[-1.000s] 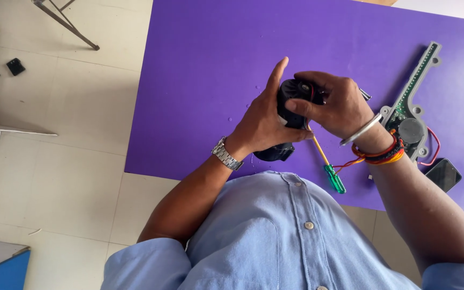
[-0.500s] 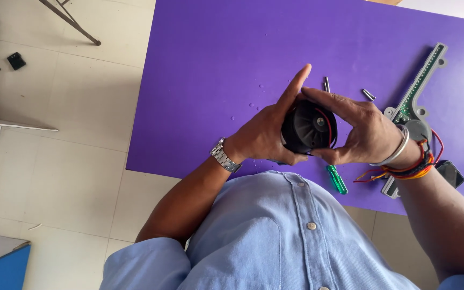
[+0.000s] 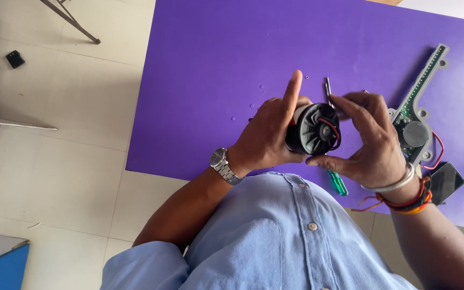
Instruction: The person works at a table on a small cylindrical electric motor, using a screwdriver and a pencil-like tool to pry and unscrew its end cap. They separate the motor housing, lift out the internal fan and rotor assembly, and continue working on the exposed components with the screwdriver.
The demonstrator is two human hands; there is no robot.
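Gripping from the left of centre frame, the left hand (image 3: 267, 137) cups a black round fan motor (image 3: 313, 129), forefinger raised straight. To its right, the right hand (image 3: 369, 142) pinches the motor's rim, thumb below and fingers curled above. Judging by this, the motor is already off the grey circuit-board bracket (image 3: 417, 115) at right frame; a green-handled screwdriver (image 3: 338, 182) lies below on the purple table (image 3: 216, 64).

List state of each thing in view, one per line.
Black fan motor: held up off the table, finned face toward camera, red wire across it.
Left hand: gripping the motor, index finger raised.
Right hand: fingers on the motor's rim.
Green screwdriver: lying on purple table, partly hidden.
Grey bracket with circuit strip: flat on table, wires attached.
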